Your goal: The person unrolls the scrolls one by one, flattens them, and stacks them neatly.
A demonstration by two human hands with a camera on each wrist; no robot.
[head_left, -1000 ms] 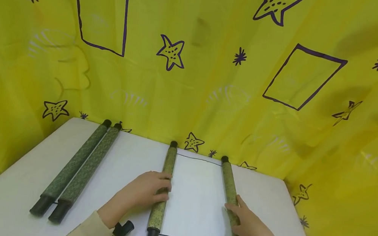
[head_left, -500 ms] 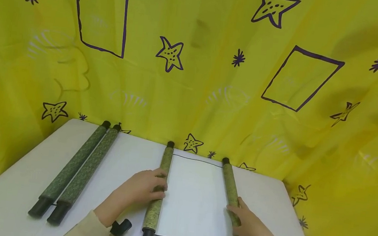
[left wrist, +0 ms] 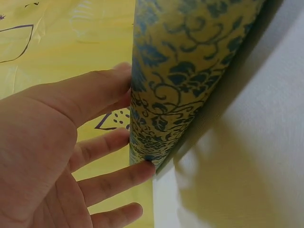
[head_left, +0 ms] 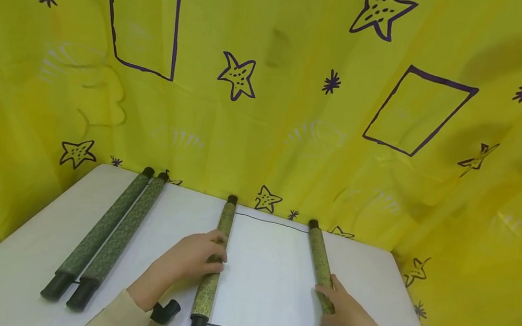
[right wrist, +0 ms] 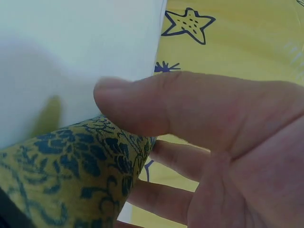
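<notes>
A partly unrolled scroll (head_left: 273,285) lies on the table, its white sheet stretched between two gold-green patterned rolls with black knobs. My left hand (head_left: 195,256) is over the left roll (head_left: 204,296), its fingers reaching across to the roll's right side. In the left wrist view, thumb and fingertips meet the edge of that roll (left wrist: 175,71), which carries blue leaf patterns. My right hand (head_left: 346,310) holds the right roll (head_left: 318,257). The right wrist view has the thumb across the top of this roll (right wrist: 71,166), with the fingers partly hidden behind it.
Two dark green rolls (head_left: 130,224) with black ends lie side by side on the left of the white table (head_left: 364,262). A black angled piece (head_left: 165,311) is at the left sleeve. Behind the table hangs a yellow curtain (head_left: 281,149) with purple stars.
My left hand and the left roll have moved left, and the right roll has shifted slightly right. More white sheet shows between them.
</notes>
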